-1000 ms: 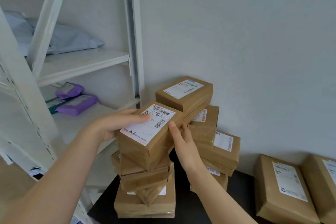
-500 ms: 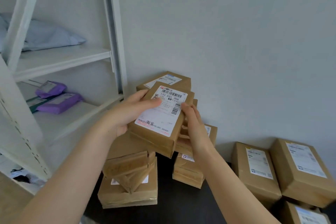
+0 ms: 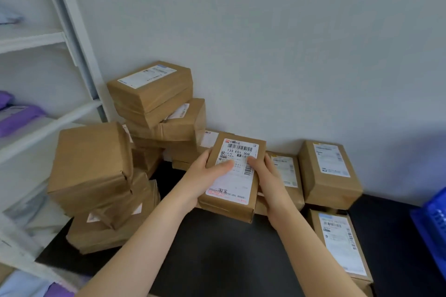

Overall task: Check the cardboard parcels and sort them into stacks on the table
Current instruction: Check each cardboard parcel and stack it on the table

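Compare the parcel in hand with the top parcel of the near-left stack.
The held parcel shows a white barcode label; the stack-top parcel shows a plain brown face. The held parcel is gripped by left hand and right hand; stack-top parcel rests tilted on its pile. Both are brown cardboard.

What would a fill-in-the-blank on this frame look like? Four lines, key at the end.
1. The left hand and right hand grip one parcel; its label reads 133 E01 ____.
2. The table is coloured ____.
3. The crate at the right edge is coloured ____.
4. The mailers on the shelf are coloured ____.
Missing words: 308; black; blue; purple
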Available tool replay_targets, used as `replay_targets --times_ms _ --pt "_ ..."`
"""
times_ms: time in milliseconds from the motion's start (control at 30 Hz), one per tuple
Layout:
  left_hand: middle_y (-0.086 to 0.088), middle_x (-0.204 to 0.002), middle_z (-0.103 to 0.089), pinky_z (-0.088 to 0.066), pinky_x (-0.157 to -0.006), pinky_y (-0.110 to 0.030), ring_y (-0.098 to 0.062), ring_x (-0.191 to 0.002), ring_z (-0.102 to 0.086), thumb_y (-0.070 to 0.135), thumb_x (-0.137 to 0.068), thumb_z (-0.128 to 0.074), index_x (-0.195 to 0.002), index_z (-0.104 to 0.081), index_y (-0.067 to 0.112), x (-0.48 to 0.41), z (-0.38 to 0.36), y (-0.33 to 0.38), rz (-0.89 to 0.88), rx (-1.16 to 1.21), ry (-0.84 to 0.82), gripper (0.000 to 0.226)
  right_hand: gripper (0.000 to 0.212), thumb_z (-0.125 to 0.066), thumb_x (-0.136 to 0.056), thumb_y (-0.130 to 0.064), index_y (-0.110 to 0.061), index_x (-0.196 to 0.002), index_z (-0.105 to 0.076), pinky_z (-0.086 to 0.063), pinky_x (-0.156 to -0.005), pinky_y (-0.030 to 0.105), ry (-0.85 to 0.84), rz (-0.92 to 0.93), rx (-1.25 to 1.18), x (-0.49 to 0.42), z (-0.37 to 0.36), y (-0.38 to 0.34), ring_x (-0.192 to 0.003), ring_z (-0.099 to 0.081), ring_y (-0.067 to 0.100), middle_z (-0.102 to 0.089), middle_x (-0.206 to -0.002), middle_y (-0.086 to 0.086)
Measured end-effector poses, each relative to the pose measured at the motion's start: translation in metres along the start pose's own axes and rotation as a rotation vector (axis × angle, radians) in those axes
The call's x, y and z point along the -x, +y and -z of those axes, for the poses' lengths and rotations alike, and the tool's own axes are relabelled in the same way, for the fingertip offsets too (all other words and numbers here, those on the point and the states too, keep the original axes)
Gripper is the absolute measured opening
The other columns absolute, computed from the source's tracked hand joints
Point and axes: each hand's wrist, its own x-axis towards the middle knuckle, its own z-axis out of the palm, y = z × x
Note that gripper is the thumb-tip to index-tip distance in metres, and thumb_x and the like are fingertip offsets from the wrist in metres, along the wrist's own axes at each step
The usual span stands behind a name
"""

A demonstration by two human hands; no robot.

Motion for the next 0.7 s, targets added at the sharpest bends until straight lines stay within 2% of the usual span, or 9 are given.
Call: replay_targets --times_ms 100,367,567,700 --pt "0.007 -0.116 -0.067 -0.056 -0.087 -0.039 -0.014 -0.101 -0.067 0.030 -0.082 -0.072 -0.122 -0.050 0.036 -0.001 -0.025 -0.027 0.021 -0.008 0.043 0.046 0.046 -0.061 -0.089 -0.034 -0.033 -0.133 -0.048 -0.057 -0.063 0.027 0.025 -0.021 -0.013 0.003 0.024 0.019 -0.085 -0.072 0.012 -0.072 -0.103 -0.006" --pt "0.003 -0.122 -0.063 -0.057 -0.081 -0.033 -0.015 -0.101 -0.065 0.030 -0.084 -0.071 -0.133 -0.044 0.032 0.005 -0.058 -0.092 0.155 -0.031 0.164 0.055 0.049 -0.054 -0.094 -0.041 -0.035 -0.140 -0.039 -0.056 -0.083 0.034 0.056 -0.158 0.149 0.014 0.052 0.073 -0.095 -0.067 0.014 -0.065 -0.114 -0.006" --pt "0.004 -0.124 -0.059 -0.054 -0.064 -0.022 -0.011 -0.094 -0.064 0.037 -0.085 -0.069 -0.138 -0.038 0.032 0.000 -0.067 -0.141 0.263 -0.133 0.204 0.062 0.052 -0.059 -0.091 -0.039 -0.036 -0.138 -0.036 -0.058 -0.075 0.030 0.049 -0.269 0.212 0.010 0.068 0.112 -0.092 -0.067 0.011 -0.063 -0.110 -0.011" --pt "0.011 -0.113 -0.057 -0.052 -0.060 -0.019 -0.007 -0.089 -0.064 0.039 -0.085 -0.067 -0.141 -0.035 0.032 -0.008 -0.065 -0.161 0.291 -0.181 0.198 0.064 0.053 -0.059 -0.091 -0.038 -0.035 -0.139 -0.035 -0.056 -0.068 0.025 0.033 -0.319 0.244 0.004 0.073 0.127 -0.090 -0.068 0.009 -0.063 -0.105 -0.014"
